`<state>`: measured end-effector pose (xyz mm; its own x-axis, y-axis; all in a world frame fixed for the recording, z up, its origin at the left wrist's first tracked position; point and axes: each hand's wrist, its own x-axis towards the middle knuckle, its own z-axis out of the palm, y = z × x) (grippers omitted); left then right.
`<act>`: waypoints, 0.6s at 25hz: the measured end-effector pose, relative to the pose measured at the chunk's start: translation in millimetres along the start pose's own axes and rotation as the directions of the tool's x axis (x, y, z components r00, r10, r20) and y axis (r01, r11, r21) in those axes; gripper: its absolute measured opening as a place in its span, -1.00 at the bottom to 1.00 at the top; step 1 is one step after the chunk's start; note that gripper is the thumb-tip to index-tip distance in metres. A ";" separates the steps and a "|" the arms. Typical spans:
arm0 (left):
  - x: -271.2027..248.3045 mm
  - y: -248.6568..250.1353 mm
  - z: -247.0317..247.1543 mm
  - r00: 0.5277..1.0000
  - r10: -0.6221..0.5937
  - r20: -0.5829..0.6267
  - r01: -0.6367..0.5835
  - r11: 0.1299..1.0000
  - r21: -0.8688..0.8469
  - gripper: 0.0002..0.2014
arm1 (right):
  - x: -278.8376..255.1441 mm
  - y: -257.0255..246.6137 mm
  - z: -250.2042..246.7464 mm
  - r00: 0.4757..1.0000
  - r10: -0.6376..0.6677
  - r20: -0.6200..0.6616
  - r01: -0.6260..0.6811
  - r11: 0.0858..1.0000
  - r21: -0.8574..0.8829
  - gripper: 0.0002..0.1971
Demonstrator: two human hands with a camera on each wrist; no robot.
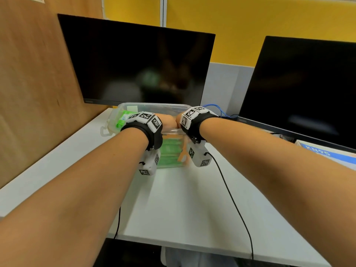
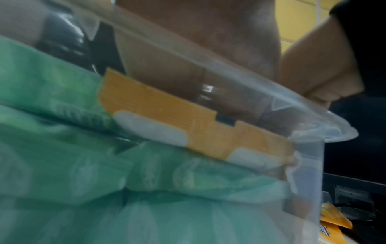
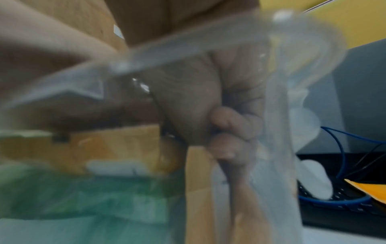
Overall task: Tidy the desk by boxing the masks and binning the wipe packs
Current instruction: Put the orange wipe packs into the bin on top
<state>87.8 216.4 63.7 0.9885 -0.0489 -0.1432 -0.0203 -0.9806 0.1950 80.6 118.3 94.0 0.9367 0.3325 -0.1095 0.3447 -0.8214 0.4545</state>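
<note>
A clear plastic bin [image 1: 152,107] stands on the white desk in front of the left monitor. It holds stacked green wipe packs [image 1: 169,151] and an orange pack [image 2: 167,115] on top of them. Both hands reach over its near rim, side by side. My left hand [image 1: 167,120] goes down inside above the orange pack; its fingers are blurred behind the wall. My right hand [image 1: 178,119] is by the right wall, its fingers [image 3: 229,132] curled at the top of an upright orange pack [image 3: 198,189]. Another green pack [image 1: 123,118] shows at the bin's left end.
A clear lid [image 1: 107,130] lies left of the bin by the brown partition. A blue and white KN95 mask box [image 1: 327,153] sits at the right under the second monitor [image 1: 304,89]. Blue cables [image 1: 217,110] and a keyboard [image 3: 334,206] lie behind the bin on the right.
</note>
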 end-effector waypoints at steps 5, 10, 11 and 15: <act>-3.2 7.5 -0.7 0.997 -0.023 0.074 0.028 0.997 -0.065 -0.63 | -5.8 38.4 -29.1 1.000 -0.008 0.004 0.007 0.975 0.223 -0.84; -0.1 3.2 -3.0 0.996 -0.033 0.081 0.030 0.999 0.038 -0.31 | -22.0 33.3 -20.5 0.995 -0.089 -0.042 0.095 0.980 0.175 -0.88; 1.2 2.1 -1.6 0.996 -0.036 0.087 0.031 0.998 0.060 -0.24 | -21.9 31.0 -13.5 0.995 -0.086 -0.055 0.092 0.990 0.110 -0.90; 2.7 4.3 2.7 0.996 0.065 0.058 -0.068 0.996 0.055 -0.42 | 15.7 28.3 -14.9 0.999 -0.012 -0.038 0.018 0.986 0.165 -0.86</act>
<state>90.0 211.5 61.6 0.9748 -0.1232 -0.1862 -0.0956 -0.9839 0.1510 104.2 107.2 118.4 0.9296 0.3596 -0.0808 0.3667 -0.8804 0.3008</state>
